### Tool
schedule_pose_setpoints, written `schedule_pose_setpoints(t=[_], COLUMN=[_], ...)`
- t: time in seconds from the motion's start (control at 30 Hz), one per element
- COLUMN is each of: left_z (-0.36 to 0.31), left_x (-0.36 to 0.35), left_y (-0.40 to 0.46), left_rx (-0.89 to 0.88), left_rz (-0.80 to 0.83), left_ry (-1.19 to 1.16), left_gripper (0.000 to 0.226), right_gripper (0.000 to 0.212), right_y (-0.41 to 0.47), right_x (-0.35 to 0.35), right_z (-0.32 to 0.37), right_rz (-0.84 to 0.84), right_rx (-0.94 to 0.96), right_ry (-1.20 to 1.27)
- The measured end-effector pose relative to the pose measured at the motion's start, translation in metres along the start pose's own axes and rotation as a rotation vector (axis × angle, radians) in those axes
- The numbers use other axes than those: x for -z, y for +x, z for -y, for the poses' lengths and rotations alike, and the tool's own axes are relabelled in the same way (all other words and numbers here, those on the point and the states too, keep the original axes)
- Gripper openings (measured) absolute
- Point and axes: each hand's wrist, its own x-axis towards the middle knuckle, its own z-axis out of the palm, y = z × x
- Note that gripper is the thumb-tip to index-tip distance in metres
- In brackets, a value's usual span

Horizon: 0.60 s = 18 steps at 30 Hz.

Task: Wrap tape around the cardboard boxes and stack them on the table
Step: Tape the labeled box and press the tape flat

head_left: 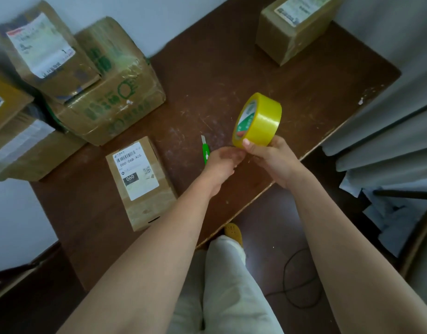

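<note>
You have six brown cardboard boxes: four piled far left [106, 83], one small near left [140, 182], one far right [294, 27]. One yellow tape roll [258, 120], one green utility knife [205, 150].

Bare forearms, no sleeves — pale off-white trousers [229, 285], yellow perforated clog-style shoe [233, 231].

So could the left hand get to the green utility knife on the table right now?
Probably yes. The left hand is right beside the green utility knife, nothing between them, though it is busy at the yellow tape roll and would have to let go.
</note>
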Motion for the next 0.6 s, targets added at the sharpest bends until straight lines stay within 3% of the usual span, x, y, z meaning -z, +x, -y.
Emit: schedule_pose_setpoints(t=[0.17,0.4,0.5,0.6], left_z=[0.001,0.006,0.005,0.004], left_x=[0.013,0.030,0.039,0.056], left_y=[-0.007,-0.018,-0.022,-0.029], left_rx=[0.025,0.021,0.033,0.035], left_rz=[0.017,-0.030,-0.060,-0.062], left_ry=[-0.182,-0.371,-0.421,-0.425], left_gripper=[0.024,0.004,0.006,0.009], right_gripper=[0.035,0.033,0.047,0.035], right_y=[-0.012,-0.023,-0.025,-0.028], right_x=[-0.002,-0.018,-0.034,-0.054], right_z=[0.009,0.012,0.011,0.008], right_rz=[0.054,0.092,0.048,0.017], right_rx=[-0.103,-0.154,-0.162,-0.113], right_ry=[0.059,0.147,0.110,0.125])
